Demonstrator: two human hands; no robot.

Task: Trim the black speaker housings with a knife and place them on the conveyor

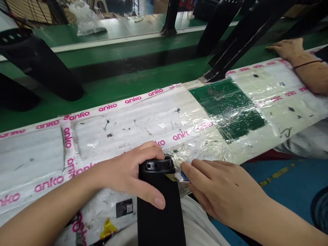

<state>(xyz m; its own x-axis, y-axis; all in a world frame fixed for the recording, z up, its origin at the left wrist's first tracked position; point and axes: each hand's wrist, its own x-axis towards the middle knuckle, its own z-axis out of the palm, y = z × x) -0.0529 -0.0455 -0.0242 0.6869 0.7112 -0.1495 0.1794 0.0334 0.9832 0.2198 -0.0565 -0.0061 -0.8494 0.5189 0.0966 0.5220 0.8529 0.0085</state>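
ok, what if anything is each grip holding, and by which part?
Left grip: black casing, by its holed end. Right grip: small blue-and-white tool, mostly hidden, so can't tell which part.

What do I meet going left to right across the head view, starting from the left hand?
Left hand, gripping the casing's top end → black casing → small blue-and-white item → right hand, holding that item → another person's hand, farther back.
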